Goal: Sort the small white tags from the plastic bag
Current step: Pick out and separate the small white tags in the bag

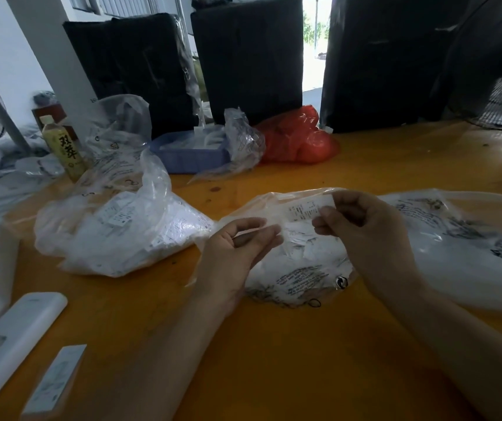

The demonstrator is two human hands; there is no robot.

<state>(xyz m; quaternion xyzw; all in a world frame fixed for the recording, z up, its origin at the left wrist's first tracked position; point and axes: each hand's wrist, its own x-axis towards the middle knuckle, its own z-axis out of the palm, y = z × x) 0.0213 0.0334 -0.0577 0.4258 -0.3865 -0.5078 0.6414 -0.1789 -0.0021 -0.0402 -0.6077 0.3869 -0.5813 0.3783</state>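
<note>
Right now the right hand (362,226) pinches one white tag (310,209) between thumb and fingertips, lifted just above the open plastic bag (298,268) that lies on the table (274,344) in front of the person. The left hand (240,247) hovers beside it, palm up with fingers loosely bent; whether it holds a thin stack of tags already or nothing at all is hard to tell. More loose tags lie heaped inside the bag, under both hands.

To do this step well, the tag probably ought to be turned so its print faces up and can be read, then laid squarely with others of its kind, edges lined up. Taking a single tag at a time seems wise, as the slips look thin and likely to cling together.

Around the work: a second clear bag (116,232) stuffed with white slips sits to the left, a wide printed bag (462,244) spreads to the right, and beyond are a blue tray (189,159), a red bag (298,141) and a drink bottle (64,147). A white remote (15,338) lies near the left edge. The bag's crumpled film could snag the fingers or hide stray tags.
</note>
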